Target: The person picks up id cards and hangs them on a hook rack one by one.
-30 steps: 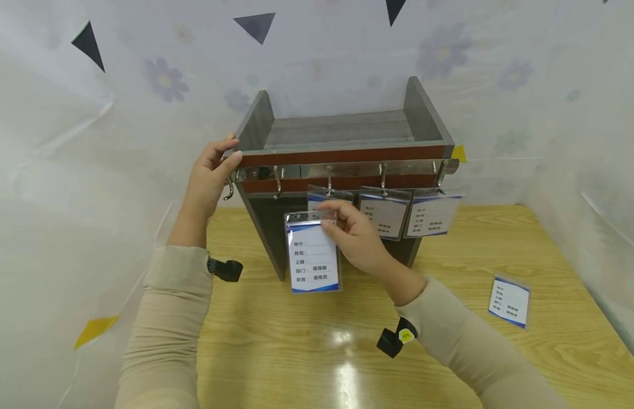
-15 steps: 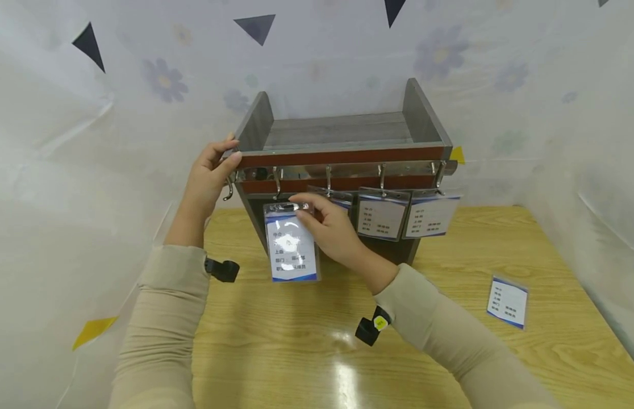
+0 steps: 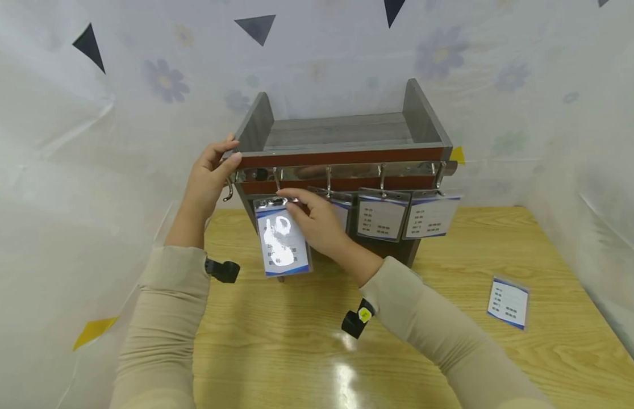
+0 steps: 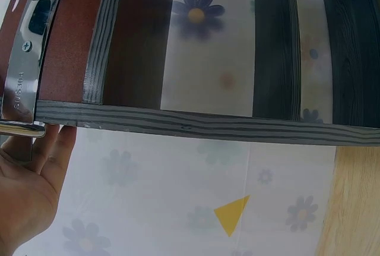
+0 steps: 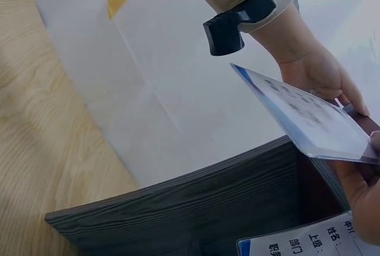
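Observation:
My right hand (image 3: 321, 224) pinches a clear-sleeved ID badge (image 3: 286, 241) by its top right corner, just below the second hook (image 3: 277, 177) from the left. Whether the badge's slot is on that hook is hidden by my fingertips. My left hand (image 3: 201, 184) grips the left front corner of a grey wooden shelf (image 3: 342, 128), thumb in front and fingers behind. In the right wrist view the held badge (image 5: 309, 113) tilts outward from the shelf. Three more badges hang to the right: one partly covered by my hand, a middle one (image 3: 382, 217) and a right one (image 3: 432, 217).
A loose ID badge (image 3: 508, 303) lies on the wooden table (image 3: 562, 255) at the right. Along the shelf front runs a metal rail (image 3: 355, 170) with several hooks; the leftmost hook (image 3: 228, 189) sits beside my left hand. A patterned sheet (image 3: 342, 62) hangs behind.
My right hand has carried the badge left and slightly up, from in front of the third hook to beneath the second. My left hand stays on the shelf corner.

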`<state>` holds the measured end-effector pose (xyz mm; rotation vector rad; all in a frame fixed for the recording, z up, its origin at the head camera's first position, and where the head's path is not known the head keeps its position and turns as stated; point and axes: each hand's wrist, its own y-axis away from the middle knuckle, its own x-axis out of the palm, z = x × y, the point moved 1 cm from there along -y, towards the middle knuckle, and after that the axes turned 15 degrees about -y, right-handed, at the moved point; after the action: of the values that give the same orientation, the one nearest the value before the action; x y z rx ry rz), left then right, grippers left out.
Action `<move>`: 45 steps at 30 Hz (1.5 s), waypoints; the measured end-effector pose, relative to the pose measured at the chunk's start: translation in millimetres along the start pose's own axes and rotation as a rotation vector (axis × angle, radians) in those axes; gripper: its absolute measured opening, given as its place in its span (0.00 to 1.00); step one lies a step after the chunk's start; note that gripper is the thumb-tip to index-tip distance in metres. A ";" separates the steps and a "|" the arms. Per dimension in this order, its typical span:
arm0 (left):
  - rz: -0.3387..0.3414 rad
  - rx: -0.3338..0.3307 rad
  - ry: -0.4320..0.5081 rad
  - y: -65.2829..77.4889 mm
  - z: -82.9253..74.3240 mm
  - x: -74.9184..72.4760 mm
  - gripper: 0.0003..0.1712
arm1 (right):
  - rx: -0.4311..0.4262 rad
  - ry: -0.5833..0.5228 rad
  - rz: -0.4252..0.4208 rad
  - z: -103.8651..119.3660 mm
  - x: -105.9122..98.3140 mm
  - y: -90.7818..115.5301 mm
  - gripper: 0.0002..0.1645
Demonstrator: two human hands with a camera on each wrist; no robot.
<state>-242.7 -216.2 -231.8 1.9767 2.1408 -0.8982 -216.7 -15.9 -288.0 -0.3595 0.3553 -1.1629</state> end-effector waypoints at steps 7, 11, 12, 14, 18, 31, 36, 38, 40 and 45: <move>0.006 -0.009 -0.017 1.2 1.3 0.5 0.23 | 0.008 0.019 -0.017 -1.9 4.2 -3.9 0.15; 0.007 -0.010 -0.028 1.9 2.2 1.1 0.23 | 0.042 -0.006 -0.018 -1.4 5.8 -4.2 0.16; 0.006 -0.010 -0.029 1.9 2.4 1.2 0.23 | 0.049 -0.015 -0.017 -1.0 6.1 -4.1 0.16; 0.003 -0.007 -0.027 2.0 2.4 1.3 0.23 | 0.056 -0.020 -0.019 -0.3 6.7 -4.2 0.16; 0.003 -0.004 -0.025 1.9 2.3 1.3 0.23 | 0.054 -0.007 -0.039 1.3 7.9 -5.1 0.15; 0.012 -0.014 -0.035 2.0 1.8 1.9 0.24 | 0.036 0.069 -0.129 6.1 13.3 -6.3 0.12; 0.010 0.001 -0.010 1.1 0.9 1.8 0.24 | 0.038 0.081 -0.156 8.3 14.0 -6.4 0.11; 0.009 0.007 -0.003 0.8 0.8 1.6 0.23 | 0.036 0.082 -0.161 8.8 14.5 -6.6 0.11; 0.009 0.008 -0.003 0.8 0.8 1.3 0.23 | 0.032 0.082 -0.161 8.8 15.2 -6.9 0.11; 0.008 0.005 -0.008 0.9 1.3 0.8 0.23 | 0.033 0.079 -0.154 8.4 16.4 -7.5 0.12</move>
<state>-242.4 -216.1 -233.6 1.9793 2.1276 -0.9098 -213.2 -33.1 -278.6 -0.3172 0.3819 -1.3349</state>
